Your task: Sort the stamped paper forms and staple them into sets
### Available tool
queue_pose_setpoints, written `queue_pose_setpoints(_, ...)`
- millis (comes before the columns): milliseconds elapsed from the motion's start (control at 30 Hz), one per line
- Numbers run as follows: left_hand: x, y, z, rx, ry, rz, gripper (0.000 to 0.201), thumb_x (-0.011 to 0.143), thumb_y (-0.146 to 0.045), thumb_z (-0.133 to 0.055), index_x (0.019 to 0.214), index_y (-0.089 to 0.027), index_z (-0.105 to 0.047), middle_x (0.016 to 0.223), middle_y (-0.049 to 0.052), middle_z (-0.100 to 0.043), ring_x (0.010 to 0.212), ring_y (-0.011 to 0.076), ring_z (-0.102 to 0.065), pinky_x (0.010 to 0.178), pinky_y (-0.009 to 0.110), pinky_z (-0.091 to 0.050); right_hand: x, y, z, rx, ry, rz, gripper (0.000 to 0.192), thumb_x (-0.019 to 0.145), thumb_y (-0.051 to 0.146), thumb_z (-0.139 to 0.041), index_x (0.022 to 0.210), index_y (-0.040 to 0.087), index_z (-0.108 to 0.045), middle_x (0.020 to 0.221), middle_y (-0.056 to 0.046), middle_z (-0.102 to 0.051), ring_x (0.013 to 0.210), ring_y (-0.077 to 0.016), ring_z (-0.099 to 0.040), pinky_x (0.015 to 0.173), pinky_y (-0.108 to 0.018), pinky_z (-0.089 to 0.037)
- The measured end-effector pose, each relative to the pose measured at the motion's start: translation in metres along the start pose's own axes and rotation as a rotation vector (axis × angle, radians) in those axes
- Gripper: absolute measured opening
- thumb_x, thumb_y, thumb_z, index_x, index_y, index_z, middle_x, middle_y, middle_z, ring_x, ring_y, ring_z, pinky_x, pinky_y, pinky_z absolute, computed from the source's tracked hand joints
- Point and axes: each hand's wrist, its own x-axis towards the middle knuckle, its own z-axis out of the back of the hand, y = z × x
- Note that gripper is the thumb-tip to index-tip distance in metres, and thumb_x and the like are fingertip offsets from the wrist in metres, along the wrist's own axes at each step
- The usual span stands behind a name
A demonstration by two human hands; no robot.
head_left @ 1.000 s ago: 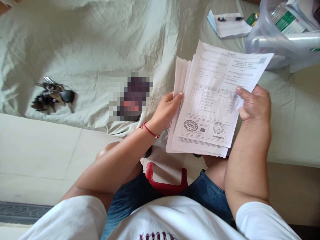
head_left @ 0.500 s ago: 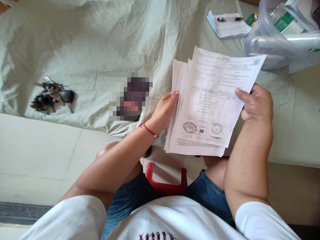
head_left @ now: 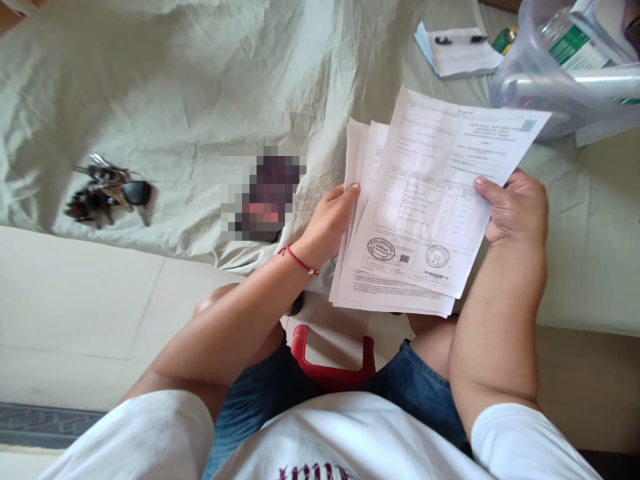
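Note:
Several printed papers are held up between my two hands, over the edge of the cloth-covered surface. My left hand [head_left: 333,217] pinches the left edge of the paper stack [head_left: 357,157], thumb on top. A front sheet [head_left: 425,220] with a table, two round stamps, a small square code and a barcode lies fanned over the rest. My right hand [head_left: 515,207] grips this sheet's right edge, the thumb on its face and the fingers hidden behind it. Lower sheets stick out at the left and at the bottom.
On the pale green cloth [head_left: 200,80] lie a bunch of keys [head_left: 110,190] and a dark, blurred-out object [head_left: 270,197]. At the upper right are a notepad [head_left: 463,60] with a pen [head_left: 460,40] and a translucent plastic bin [head_left: 525,87]. A red frame [head_left: 333,380] shows between my knees.
The front sheet has shifted slightly to the right and up at its top, fanning further from the sheets beneath. My right hand has moved a little right with it; my left hand is nearly still.

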Motion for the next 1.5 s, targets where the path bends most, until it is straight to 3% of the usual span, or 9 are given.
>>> queue_pose_setpoints(167,-0.001,-0.004,-0.002,-0.027,-0.017,0.063,0.022,0.109,-0.04,-0.068,0.099,-0.021,-0.072,0.105,0.011,-0.083,0.12,0.0344,-0.082,0.115,0.054,-0.065,-0.002,0.005,-0.001,-0.049,-0.051,0.007,0.037,0.059,0.019,-0.097,0.095,0.018,-0.087,0.101,-0.008,-0.089,0.09,-0.027,-0.082,0.092,-0.049,-0.072)
queue_pose_setpoints(333,0.0,-0.004,-0.002,-0.033,-0.032,0.068,0.023,0.108,-0.04,-0.068,0.098,-0.02,-0.072,0.107,0.012,-0.083,0.124,0.036,-0.081,0.116,0.053,-0.065,-0.002,0.007,0.002,-0.07,-0.077,0.021,0.032,0.065,0.012,-0.084,0.096,0.017,-0.086,0.104,-0.009,-0.09,0.094,-0.028,-0.083,0.097,-0.051,-0.071)
queue_pose_setpoints(633,-0.003,-0.004,-0.003,-0.028,0.039,0.03,0.046,0.106,-0.065,-0.073,0.119,-0.021,-0.076,0.108,0.014,-0.084,0.134,0.0431,-0.077,0.112,0.056,-0.067,-0.002,0.004,0.0,-0.042,-0.012,0.001,0.048,0.054,0.032,-0.105,0.094,0.019,-0.084,0.108,-0.01,-0.089,0.101,-0.0336,-0.084,0.1,-0.059,-0.071)
queue_pose_setpoints(767,-0.004,-0.004,-0.002,-0.02,0.123,0.045,0.035,0.107,-0.051,-0.072,0.118,-0.018,-0.078,0.111,0.015,-0.085,0.123,0.0394,-0.082,0.113,0.056,-0.066,-0.004,0.004,-0.002,-0.029,0.012,0.002,0.049,0.053,0.035,-0.106,0.095,0.02,-0.085,0.107,-0.008,-0.089,0.102,-0.0333,-0.085,0.101,-0.06,-0.07)
queue_pose_setpoints(900,-0.002,-0.001,-0.001,-0.021,0.113,0.034,0.027,0.108,-0.041,-0.066,0.111,-0.018,-0.079,0.11,0.014,-0.086,0.118,0.0346,-0.083,0.116,0.051,-0.065,-0.005,0.005,-0.001,-0.028,-0.046,0.0,0.043,0.054,0.031,-0.103,0.091,0.019,-0.084,0.099,-0.008,-0.088,0.094,-0.0323,-0.084,0.103,-0.06,-0.069)
queue_pose_setpoints(1033,-0.001,0.001,-0.001,-0.017,0.082,0.047,0.027,0.108,-0.044,-0.067,0.111,-0.019,-0.08,0.107,0.013,-0.086,0.119,0.0353,-0.083,0.112,0.051,-0.067,-0.003,0.009,0.003,-0.044,-0.096,0.042,0.04,0.053,0.032,-0.103,0.086,0.02,-0.085,0.092,-0.006,-0.087,0.083,-0.0274,-0.08,0.096,-0.056,-0.069)
queue_pose_setpoints(1233,-0.001,-0.001,0.0,-0.017,0.064,0.065,0.029,0.109,-0.045,-0.067,0.111,-0.019,-0.079,0.11,0.014,-0.086,0.121,0.0359,-0.082,0.113,0.051,-0.066,-0.012,0.027,0.002,-0.027,-0.047,0.142,0.045,0.056,0.044,-0.109,0.089,0.022,-0.089,0.096,-0.004,-0.088,0.081,-0.0246,-0.078,0.093,-0.051,-0.068)
queue_pose_setpoints(1400,-0.001,-0.002,0.0,-0.001,0.048,0.067,0.029,0.105,-0.049,-0.073,0.105,-0.02,-0.079,0.111,0.014,-0.086,0.121,0.0367,-0.082,0.112,0.051,-0.066,-0.02,0.031,-0.007,-0.12,0.05,0.135,0.052,0.061,0.058,-0.11,0.089,0.021,-0.085,0.097,-0.005,-0.087,0.08,-0.021,-0.075,0.086,-0.044,-0.066)
queue_pose_setpoints(1500,0.0,-0.001,0.0,-0.011,0.057,0.074,0.032,0.1,-0.052,-0.08,0.102,-0.02,-0.079,0.106,0.014,-0.086,0.117,0.0375,-0.083,0.109,0.051,-0.068,-0.018,0.023,-0.009,-0.116,0.014,0.099,0.053,0.057,0.056,-0.111,0.081,0.021,-0.079,0.088,-0.002,-0.084,0.076,-0.0185,-0.071,0.081,-0.04,-0.064)
